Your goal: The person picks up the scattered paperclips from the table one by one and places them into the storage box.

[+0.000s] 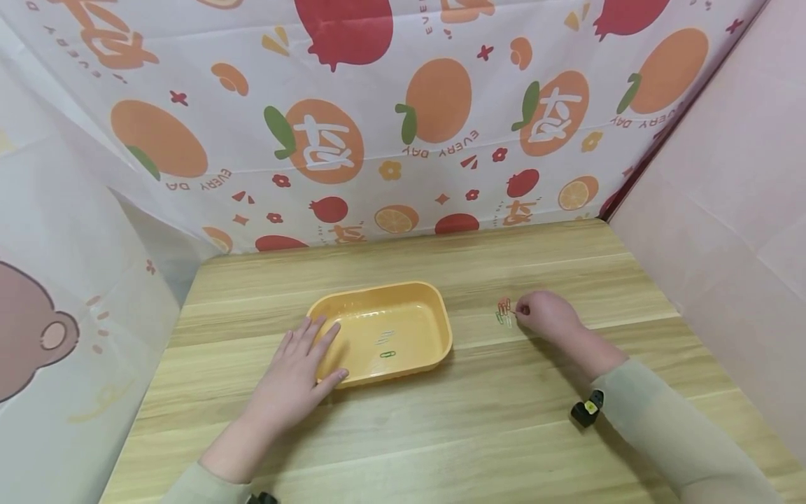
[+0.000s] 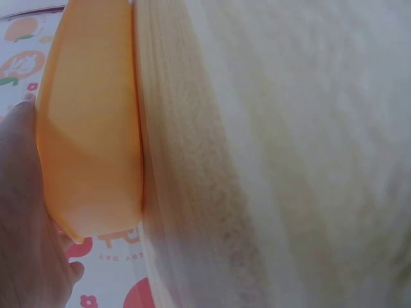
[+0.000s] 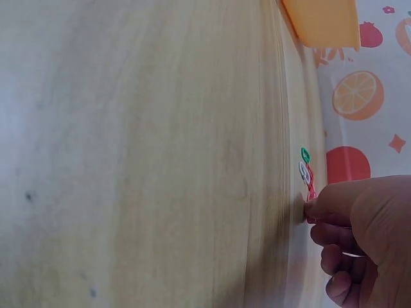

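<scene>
A yellow plastic tray (image 1: 384, 374) stands on the table, with several white paper clips (image 1: 385, 337) and a green paper clip (image 1: 387, 354) inside. My left hand (image 1: 292, 374) rests on its left rim, fingers spread and mostly straight; the left wrist view shows the tray's outer wall (image 2: 90, 128) beside that hand. To the tray's right lies a small group of red, green and white paper clips (image 1: 504, 308). Thumb and forefinger of my right hand (image 1: 546, 314) pinch a red paper clip (image 3: 311, 219) at the edge of this group, low over the table. The fingertips partly hide it.
The wood-grain table (image 1: 428, 434) runs up to a fruit-print cloth (image 1: 378, 140) at the back. Pale cloth walls (image 1: 724, 196) border it at the left and right. A black wrist camera (image 1: 587, 409) sits at the right sleeve.
</scene>
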{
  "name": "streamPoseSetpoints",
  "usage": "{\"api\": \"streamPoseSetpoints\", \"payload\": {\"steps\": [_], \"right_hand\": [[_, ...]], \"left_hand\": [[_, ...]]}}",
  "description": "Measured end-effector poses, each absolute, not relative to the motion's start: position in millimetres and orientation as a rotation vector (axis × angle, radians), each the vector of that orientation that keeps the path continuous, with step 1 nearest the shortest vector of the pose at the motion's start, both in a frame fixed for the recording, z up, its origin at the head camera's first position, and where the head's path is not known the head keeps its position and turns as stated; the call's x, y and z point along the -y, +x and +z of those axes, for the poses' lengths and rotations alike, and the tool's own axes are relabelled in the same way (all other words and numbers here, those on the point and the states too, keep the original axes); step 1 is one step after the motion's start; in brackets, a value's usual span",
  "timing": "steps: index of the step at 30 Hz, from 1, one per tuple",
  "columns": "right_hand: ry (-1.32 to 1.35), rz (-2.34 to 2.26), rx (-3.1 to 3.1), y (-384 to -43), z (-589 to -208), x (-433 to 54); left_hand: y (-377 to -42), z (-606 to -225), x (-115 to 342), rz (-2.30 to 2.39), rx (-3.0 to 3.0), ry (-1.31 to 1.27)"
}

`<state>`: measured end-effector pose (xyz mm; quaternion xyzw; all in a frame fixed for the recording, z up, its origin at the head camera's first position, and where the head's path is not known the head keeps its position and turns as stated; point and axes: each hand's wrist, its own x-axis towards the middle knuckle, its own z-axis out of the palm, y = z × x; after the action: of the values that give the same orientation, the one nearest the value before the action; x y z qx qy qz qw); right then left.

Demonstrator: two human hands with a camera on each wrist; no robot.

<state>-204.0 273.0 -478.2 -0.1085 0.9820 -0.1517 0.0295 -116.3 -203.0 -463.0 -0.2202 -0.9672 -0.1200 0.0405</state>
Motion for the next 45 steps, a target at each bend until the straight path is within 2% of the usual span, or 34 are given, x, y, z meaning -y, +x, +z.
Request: {"api": "streamPoseSetpoints", "payload": {"steps": [10, 22, 45], "right_hand": [[-0.335, -0.583, -2.998, -206, -481, -281], [-0.142, -0.967, -2.866, -207, -477, -292], [-0.138, -1.302, -2.704, -211, -471, -271]], "left_hand": [[-117, -464, 204, -0.366, 2.971, -0.675], [-118, -462, 205, -0.361, 2.977, -0.678], [-117, -462, 205, -0.385, 2.978, -0.671]]}}
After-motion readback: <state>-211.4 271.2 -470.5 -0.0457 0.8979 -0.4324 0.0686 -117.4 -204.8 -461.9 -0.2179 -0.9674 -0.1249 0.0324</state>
